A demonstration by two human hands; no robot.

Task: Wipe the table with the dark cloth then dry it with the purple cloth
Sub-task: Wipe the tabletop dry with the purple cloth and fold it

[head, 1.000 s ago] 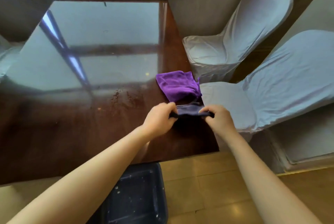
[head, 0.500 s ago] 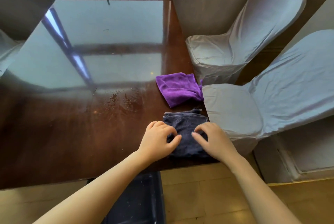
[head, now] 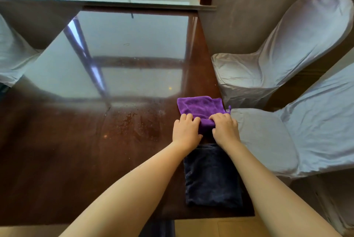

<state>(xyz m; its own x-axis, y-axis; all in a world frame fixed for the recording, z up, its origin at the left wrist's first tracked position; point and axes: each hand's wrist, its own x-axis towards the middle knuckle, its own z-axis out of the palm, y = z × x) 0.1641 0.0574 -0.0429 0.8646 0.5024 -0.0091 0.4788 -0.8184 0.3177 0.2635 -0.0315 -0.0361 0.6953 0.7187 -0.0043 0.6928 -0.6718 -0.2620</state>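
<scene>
Here, 2 hands [head: 206,128] gripping purple cloth [head: 199,107], dark cloth [head: 211,175] lengthwise toward viewer

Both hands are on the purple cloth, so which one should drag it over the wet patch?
Probably the left hand. It rests on the purple cloth on the side nearest the droplets, which lie to its left; the right hand sits by the table edge.
</scene>
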